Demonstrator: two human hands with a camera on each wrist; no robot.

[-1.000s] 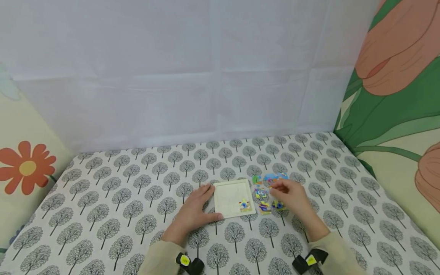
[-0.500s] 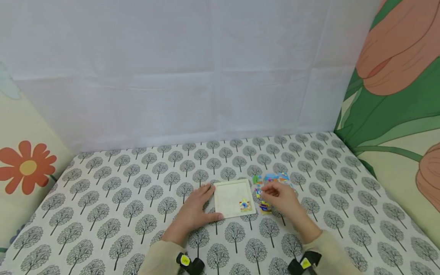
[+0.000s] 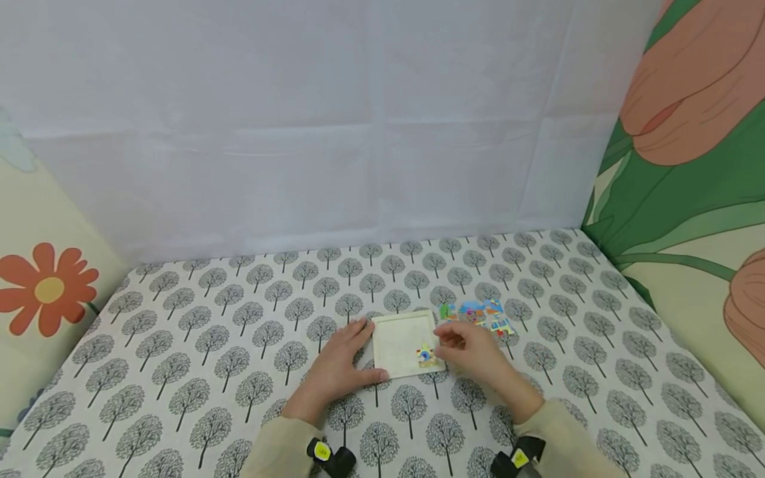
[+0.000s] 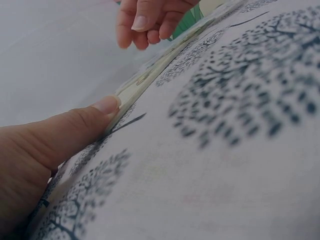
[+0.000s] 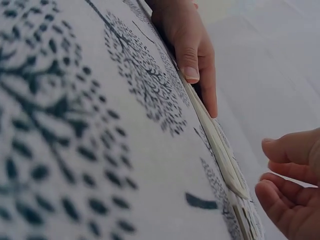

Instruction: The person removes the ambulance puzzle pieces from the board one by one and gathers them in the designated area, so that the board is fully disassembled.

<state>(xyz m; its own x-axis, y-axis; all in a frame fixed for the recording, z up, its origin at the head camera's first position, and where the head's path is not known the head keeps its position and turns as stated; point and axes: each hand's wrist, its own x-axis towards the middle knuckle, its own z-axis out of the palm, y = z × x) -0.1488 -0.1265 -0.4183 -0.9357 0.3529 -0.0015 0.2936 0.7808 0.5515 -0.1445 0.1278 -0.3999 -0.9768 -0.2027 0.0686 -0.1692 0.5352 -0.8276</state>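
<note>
A pale square puzzle tray lies on the cloth, with one colorful jigsaw piece in its near right corner. My left hand rests at the tray's left side, its thumb on the near left corner and its fingers along the left edge. Over the tray's right edge hovers my right hand. Its fingers are loosely bent, and both wrist views show nothing between thumb and fingers. Several loose jigsaw pieces lie to the right of the tray, beyond the right hand, which hides others from the head view.
A white cloth printed with dark trees covers the table. A white sheet hangs behind it. Flower-painted panels stand at the left and right.
My right hand has moved left from above the loose pieces to the tray's right edge, uncovering pieces at the right and covering nearer ones. The left hand and tray stay put.
</note>
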